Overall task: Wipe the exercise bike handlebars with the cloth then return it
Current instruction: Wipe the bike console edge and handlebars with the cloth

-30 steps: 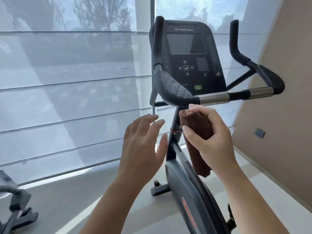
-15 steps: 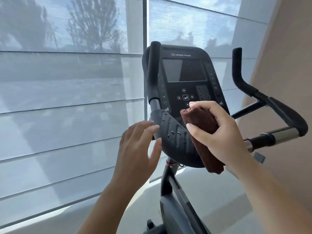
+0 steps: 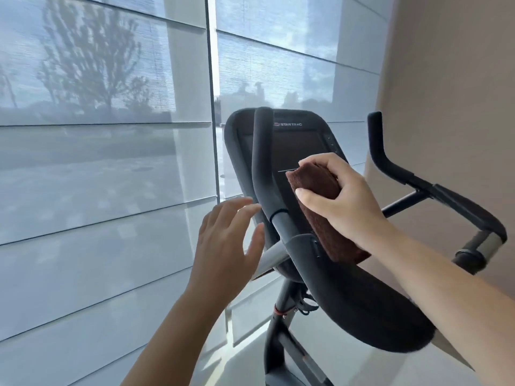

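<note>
A folded brown cloth is gripped in my right hand, held in front of the bike's black console, just right of the upright black left handlebar. The cloth's lower end hangs near the handlebar's lower bend; whether it touches the bar I cannot tell. My left hand hovers open, fingers spread, just left of that same bar without holding it. The right handlebar curves up at the far right, with a chrome section lower down.
A large window with translucent blinds fills the left and back. A beige wall stands close on the right. The bike's frame post runs down to a pale floor.
My right hand rose with the cloth from under the handlebar's lower grip to in front of the console. My view moved closer and upward. My left hand stayed open beside the left bar.
</note>
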Demonstrator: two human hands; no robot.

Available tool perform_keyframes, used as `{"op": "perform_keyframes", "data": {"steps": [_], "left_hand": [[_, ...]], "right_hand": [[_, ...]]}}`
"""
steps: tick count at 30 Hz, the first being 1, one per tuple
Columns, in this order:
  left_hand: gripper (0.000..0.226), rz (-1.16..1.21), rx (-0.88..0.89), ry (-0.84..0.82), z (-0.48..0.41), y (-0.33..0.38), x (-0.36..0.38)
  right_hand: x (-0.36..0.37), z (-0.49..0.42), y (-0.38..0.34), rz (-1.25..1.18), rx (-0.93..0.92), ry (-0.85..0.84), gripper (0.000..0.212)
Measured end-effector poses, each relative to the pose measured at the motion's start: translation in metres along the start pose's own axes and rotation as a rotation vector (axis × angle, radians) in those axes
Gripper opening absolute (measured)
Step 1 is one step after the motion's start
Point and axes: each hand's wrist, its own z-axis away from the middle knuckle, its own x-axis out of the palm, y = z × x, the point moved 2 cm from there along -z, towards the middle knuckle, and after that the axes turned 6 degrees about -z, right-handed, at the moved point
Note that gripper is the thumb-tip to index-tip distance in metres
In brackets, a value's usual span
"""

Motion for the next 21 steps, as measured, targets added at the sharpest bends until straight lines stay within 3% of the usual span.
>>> {"op": "perform_keyframes", "data": {"steps": [13,21], "left_hand": [[0.029,0.081,0.169,0.029,-0.068,-0.076,0.057],[0.034,0.266,0.165,0.076,-0.127,-0.092,0.095]], "right_hand": [[0.055,-0.090,0.048,-0.015,-0.017,0.268,0.036],[0.060,-0.162,0.080,-0.090,-0.092,0.518,0.033]]}}
